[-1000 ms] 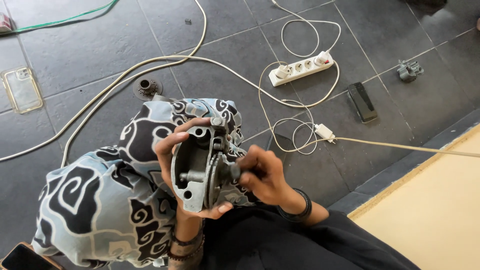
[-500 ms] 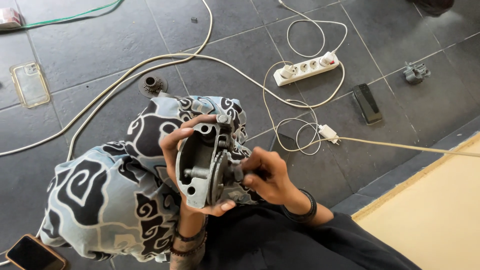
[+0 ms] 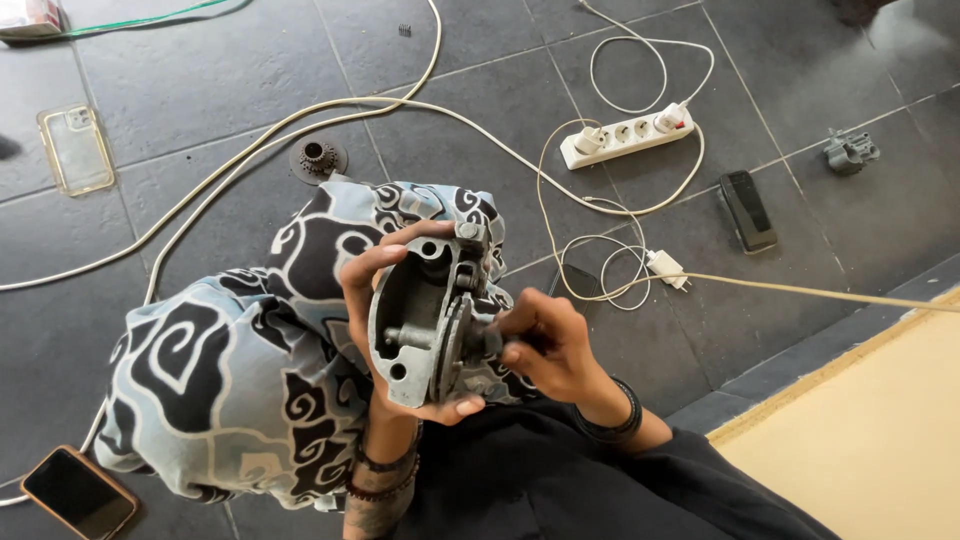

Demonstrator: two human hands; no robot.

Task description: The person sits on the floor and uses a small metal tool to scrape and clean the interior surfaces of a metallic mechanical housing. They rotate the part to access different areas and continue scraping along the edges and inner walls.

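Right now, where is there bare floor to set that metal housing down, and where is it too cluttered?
Bare tile lies between the clear phone case and the small gear piece, and again right of the black remote-like block, below the grey part. Around the power strip and charger looped cables crowd the floor. The left hand grips the housing; the right hand works at it.

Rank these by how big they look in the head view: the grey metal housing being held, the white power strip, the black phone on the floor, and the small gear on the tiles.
1. Grey metal housing, though it sits nearest the camera.
2. White power strip and black phone: too alike to rank.
3. Small gear.
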